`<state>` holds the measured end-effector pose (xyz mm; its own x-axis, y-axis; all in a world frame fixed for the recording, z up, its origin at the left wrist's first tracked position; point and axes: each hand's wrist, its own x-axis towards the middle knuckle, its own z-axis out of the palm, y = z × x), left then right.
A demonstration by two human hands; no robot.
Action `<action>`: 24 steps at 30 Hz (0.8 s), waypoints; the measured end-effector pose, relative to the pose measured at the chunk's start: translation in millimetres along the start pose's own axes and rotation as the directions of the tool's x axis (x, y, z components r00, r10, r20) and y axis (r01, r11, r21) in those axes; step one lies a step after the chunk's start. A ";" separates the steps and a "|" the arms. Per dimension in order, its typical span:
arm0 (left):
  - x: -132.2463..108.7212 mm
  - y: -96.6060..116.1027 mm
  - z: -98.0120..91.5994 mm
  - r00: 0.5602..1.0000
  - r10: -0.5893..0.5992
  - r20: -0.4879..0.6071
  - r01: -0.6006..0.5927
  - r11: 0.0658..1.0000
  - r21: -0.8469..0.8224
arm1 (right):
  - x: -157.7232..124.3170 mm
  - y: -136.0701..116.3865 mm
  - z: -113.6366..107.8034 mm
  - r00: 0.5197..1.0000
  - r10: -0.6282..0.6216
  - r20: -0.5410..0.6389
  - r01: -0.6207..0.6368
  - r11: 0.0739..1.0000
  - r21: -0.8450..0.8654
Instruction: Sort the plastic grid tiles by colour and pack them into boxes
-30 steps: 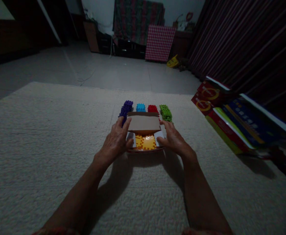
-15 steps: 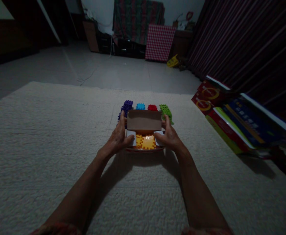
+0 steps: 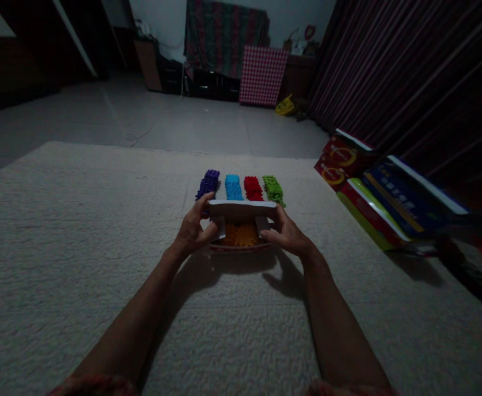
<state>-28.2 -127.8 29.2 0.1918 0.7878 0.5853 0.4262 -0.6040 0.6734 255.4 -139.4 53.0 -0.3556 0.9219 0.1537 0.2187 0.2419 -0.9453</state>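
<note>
Between my two hands is a small cardboard box [image 3: 241, 248], its lid flap [image 3: 241, 209] tilted toward me over the opening. Orange-yellow toothed plastic pieces [image 3: 242, 235] lie inside. My left hand [image 3: 193, 228] grips the box's left end, fingers at the lid corner and thumb on the white left side flap. At the other end my right hand [image 3: 289, 235] holds the lid corner, thumb against the white right side flap [image 3: 262, 224]. Just beyond the box lie rows of similar pieces: purple [image 3: 208, 183], light blue [image 3: 233, 188], red [image 3: 253, 188] and green [image 3: 273, 188].
A pale textured cover [image 3: 100, 236] spreads under everything. On the right stand a blue box [image 3: 401, 192] and red boxes [image 3: 340, 157]. Past the cover's far edge are a tiled floor [image 3: 208, 129], a checked cloth [image 3: 263, 75] and dark curtains [image 3: 373, 66].
The lid flap has come down toward me, shading the orange-yellow pieces. More of the blue and red rows now shows beyond it. The view has shifted slightly.
</note>
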 end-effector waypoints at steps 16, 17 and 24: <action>-47.6 19.0 19.2 0.994 -0.049 -0.093 0.047 0.999 -0.020 | -17.9 21.9 43.6 0.907 -0.102 -0.408 0.090 0.995 -0.047; -50.0 17.3 20.6 0.994 -0.040 -0.098 0.039 0.999 -0.013 | -19.3 24.6 45.0 0.905 -0.123 -0.408 0.108 0.992 -0.060; -56.3 8.7 26.0 0.991 0.073 -0.112 -0.072 0.997 0.015 | -23.4 40.9 50.8 0.853 -0.302 -0.425 0.233 0.950 -0.207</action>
<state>-12.2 -174.3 -9.7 0.1222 0.7228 0.6801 0.4246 -0.6575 0.6224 226.5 -166.4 -4.0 0.0169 0.8424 0.5387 0.3135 0.5071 -0.8029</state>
